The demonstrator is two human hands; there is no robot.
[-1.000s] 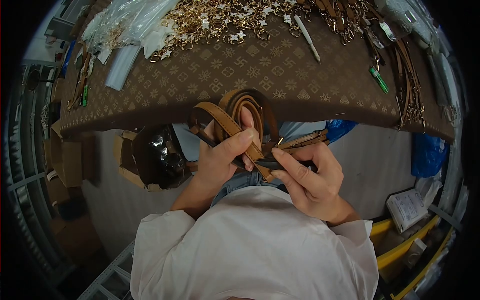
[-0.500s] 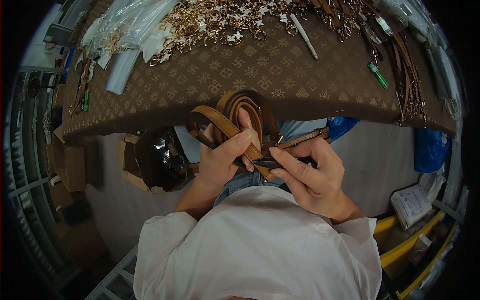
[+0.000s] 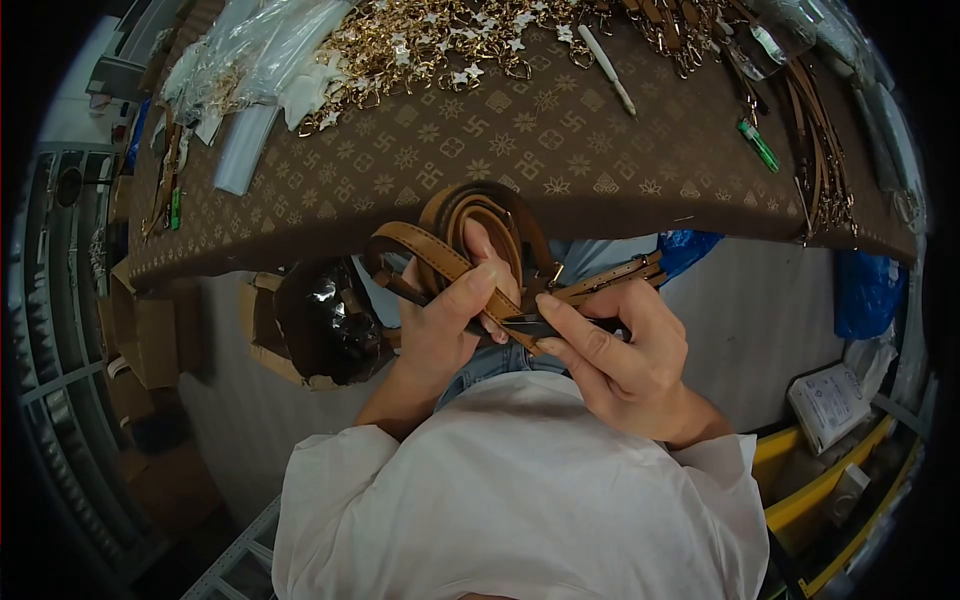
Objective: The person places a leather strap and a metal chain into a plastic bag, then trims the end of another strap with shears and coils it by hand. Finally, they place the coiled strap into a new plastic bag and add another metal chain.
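A patterned brown desk [image 3: 330, 190], gold-coloured clasps [image 3: 440, 45] heaped toward its far side, a coiled brown strap [image 3: 432, 248] at its near edge.
On my side of the desk, my left hand [image 3: 450, 315] grips the strap, thumb pressed across it; my right hand [image 3: 632, 352] pinches a slim dark piece [image 3: 527, 327] that meets the strap.

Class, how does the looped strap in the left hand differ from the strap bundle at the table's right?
The looped strap curls in the left hand; the strap bundle lies lengthwise on the table. The looped strap looks broad, the strap bundle's strips narrow. Both are brown.
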